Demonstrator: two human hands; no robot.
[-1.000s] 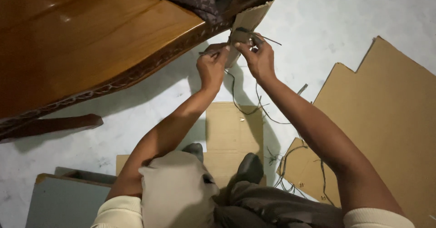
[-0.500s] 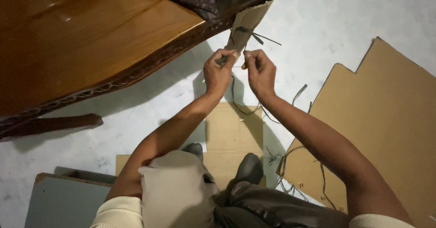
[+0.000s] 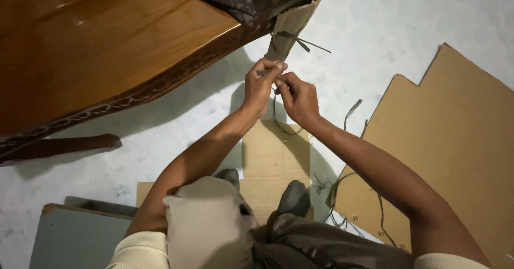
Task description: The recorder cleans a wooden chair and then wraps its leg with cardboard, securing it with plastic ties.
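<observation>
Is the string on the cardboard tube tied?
Tied: the string wraps the cardboard tube in a knot, its loose ends sticking out.

Both hands meet below a cardboard strip (image 3: 289, 25) hanging off the wooden table (image 3: 101, 49). Left hand (image 3: 261, 87) and right hand (image 3: 297, 97) pinch a thin dark cord (image 3: 276, 111). Cardboard sheets (image 3: 450, 140) lie right.

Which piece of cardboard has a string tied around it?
The narrow cardboard strip hanging off the wooden table's edge, just above both hands; the floor pieces lie flat and untied.
</observation>
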